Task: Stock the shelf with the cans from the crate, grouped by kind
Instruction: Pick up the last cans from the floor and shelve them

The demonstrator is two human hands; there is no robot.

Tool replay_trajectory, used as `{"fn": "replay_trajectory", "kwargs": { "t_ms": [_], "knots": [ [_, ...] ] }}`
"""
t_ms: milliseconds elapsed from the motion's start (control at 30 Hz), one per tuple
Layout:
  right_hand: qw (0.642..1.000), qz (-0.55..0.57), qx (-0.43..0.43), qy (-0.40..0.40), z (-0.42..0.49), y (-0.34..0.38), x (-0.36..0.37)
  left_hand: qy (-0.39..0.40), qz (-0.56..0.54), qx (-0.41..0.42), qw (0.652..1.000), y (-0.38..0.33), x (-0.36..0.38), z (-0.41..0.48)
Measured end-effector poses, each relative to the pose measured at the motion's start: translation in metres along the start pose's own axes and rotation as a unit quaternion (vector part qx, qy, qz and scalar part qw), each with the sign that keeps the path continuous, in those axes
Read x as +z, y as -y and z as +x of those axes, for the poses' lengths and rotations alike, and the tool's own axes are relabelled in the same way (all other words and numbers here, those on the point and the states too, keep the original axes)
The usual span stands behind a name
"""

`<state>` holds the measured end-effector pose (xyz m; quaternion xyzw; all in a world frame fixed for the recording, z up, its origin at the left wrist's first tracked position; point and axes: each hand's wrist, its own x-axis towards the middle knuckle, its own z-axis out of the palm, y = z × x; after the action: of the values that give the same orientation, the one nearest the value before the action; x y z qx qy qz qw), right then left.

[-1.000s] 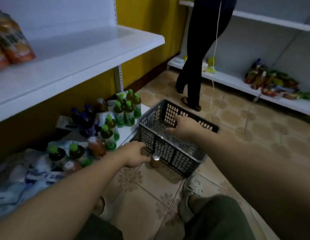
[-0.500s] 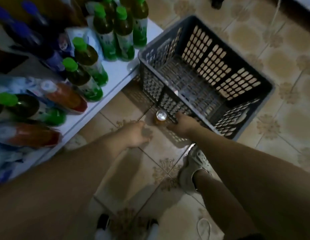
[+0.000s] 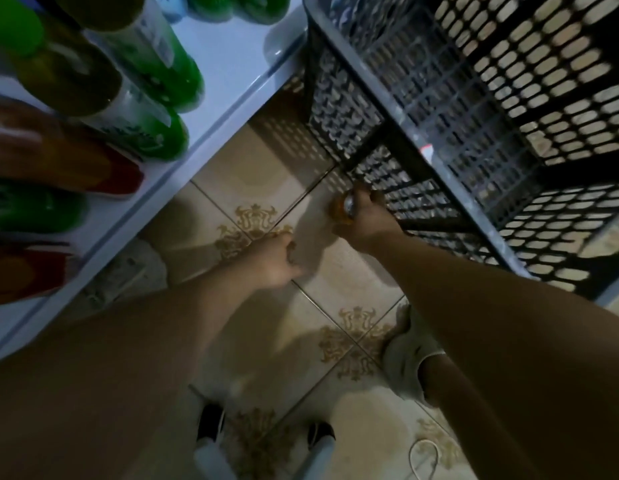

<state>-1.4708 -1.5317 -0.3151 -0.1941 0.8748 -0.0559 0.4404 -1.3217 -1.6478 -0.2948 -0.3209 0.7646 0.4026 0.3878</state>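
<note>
A small orange can (image 3: 342, 210) with a silver top stands on the tiled floor against the near wall of the grey plastic crate (image 3: 398, 109). My right hand (image 3: 365, 218) is wrapped around the can from the right. My left hand (image 3: 271, 259) hovers just left of it, fingers curled loosely with nothing in them. The crate's inside shows only its mesh floor. The low white shelf (image 3: 228, 64) runs along the left.
Green-capped bottles (image 3: 142, 77) and red-orange bottles (image 3: 69, 161) crowd the low shelf. A foot in a grey shoe (image 3: 408, 355) rests on the floor below the crate. A white cord (image 3: 422, 459) lies at the bottom.
My head has dropped closer to the floor. My right hand went from the crate's rim down to the can and closed on it; my left hand let the can go and drew back.
</note>
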Motion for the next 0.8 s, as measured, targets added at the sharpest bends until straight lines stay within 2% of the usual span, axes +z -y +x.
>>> {"fn": "replay_trajectory", "kwargs": {
  "t_ms": [100,233,433,600,800],
  "knots": [
    [0.999,0.021,0.017,-0.022,0.01,0.001,0.007,0.0,-0.025,0.0,1.0,0.006,-0.006,0.011],
    [0.998,0.04,-0.014,-0.041,-0.01,0.006,0.006,-0.02,-0.039,0.004,0.999,0.005,-0.014,0.008],
    [0.976,0.204,-0.048,-0.06,-0.081,0.036,-0.015,-0.028,-0.111,0.028,0.993,-0.014,-0.029,-0.042],
    [0.933,0.332,-0.088,-0.103,-0.146,0.079,-0.047,-0.106,-0.194,0.055,0.974,-0.025,-0.055,-0.111],
    [0.868,0.437,-0.161,-0.171,-0.23,0.14,-0.112,-0.227,-0.287,0.13,0.922,-0.044,-0.1,-0.218]
  ]
}}
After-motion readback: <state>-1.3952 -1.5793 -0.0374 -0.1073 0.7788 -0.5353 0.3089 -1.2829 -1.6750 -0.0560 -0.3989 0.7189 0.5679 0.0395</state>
